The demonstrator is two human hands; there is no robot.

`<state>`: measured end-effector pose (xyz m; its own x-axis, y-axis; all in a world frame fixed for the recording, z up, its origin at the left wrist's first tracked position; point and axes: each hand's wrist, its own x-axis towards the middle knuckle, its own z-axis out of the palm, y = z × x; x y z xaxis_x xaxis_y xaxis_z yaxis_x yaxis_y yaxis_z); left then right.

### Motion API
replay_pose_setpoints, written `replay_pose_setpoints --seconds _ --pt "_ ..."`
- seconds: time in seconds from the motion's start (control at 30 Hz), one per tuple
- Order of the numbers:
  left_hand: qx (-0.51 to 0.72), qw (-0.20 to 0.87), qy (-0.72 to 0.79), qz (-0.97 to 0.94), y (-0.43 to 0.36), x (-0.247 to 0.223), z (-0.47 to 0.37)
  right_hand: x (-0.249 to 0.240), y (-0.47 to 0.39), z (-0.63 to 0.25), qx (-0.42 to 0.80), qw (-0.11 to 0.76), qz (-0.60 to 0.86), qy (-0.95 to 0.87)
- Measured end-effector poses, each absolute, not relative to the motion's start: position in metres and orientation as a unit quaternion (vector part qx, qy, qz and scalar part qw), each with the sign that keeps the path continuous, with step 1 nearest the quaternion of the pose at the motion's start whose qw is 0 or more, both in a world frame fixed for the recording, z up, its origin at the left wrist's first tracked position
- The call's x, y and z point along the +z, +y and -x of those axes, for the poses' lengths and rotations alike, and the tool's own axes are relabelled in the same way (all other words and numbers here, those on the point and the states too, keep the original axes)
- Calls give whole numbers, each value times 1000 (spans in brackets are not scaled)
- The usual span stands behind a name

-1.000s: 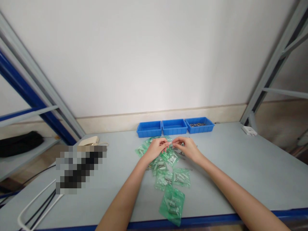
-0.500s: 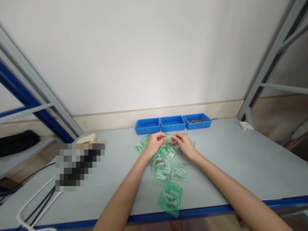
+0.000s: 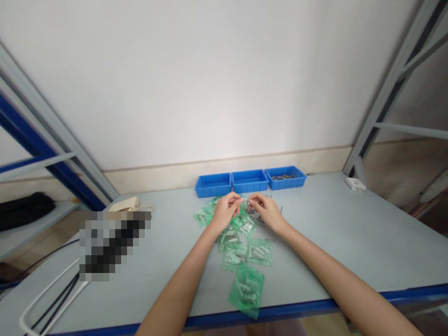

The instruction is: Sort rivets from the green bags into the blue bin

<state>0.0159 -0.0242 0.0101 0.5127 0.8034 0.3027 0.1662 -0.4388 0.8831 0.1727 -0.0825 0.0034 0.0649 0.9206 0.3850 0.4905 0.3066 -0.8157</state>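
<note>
Over the bags at the table's middle, my left hand (image 3: 224,212) is closed in a pinch, its fingertips almost meeting those of my right hand (image 3: 266,211). A small pale piece shows at the left fingertips, too small to name. My right fingers are pinched on a small metal piece (image 3: 248,204), its kind unclear. Beneath and in front of the hands lie several green plastic bags (image 3: 259,252) holding metal pins and pale pieces. One green bag (image 3: 247,291) lies apart at the front edge. Loose metal pins (image 3: 259,220) are scattered by my right hand, partly hidden under it.
Three blue bins stand in a row behind my hands; the right bin (image 3: 286,178) contains metal pins. A white adapter (image 3: 355,184) sits at the far right. On the left are a cream box (image 3: 124,204), a blurred-out patch and cables (image 3: 52,298). Metal posts flank the table.
The view has shifted slightly. Both hands stay pinched close together over the bags, with only a small movement of the fingertips.
</note>
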Motion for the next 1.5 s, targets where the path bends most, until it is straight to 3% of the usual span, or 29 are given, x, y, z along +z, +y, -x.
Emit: replay_pose_setpoints --seconds 0.43,0.6,0.8,1.0,1.13,1.2,1.3,1.5 --pt "358 421 313 -772 -23 11 -14 -1 -78 -179 262 455 535 -662" --pt "377 433 321 -754 -22 12 -13 6 -68 -196 297 405 520 -690" --pt "501 409 363 -671 4 11 8 33 -41 -262 89 436 705 -553" --pt "587 393 389 -591 24 12 30 48 -34 -299 -21 281 838 -468" --pt "586 391 386 -596 25 12 31 46 -54 -226 23 301 706 -640" --pt "580 392 384 -602 23 13 29 40 -72 -171 82 272 571 -770" --pt "574 385 383 -613 18 15 27 29 -98 -104 40 205 438 -874" --pt "556 376 380 -636 13 17 23 7 -113 -81 -14 154 437 -886"
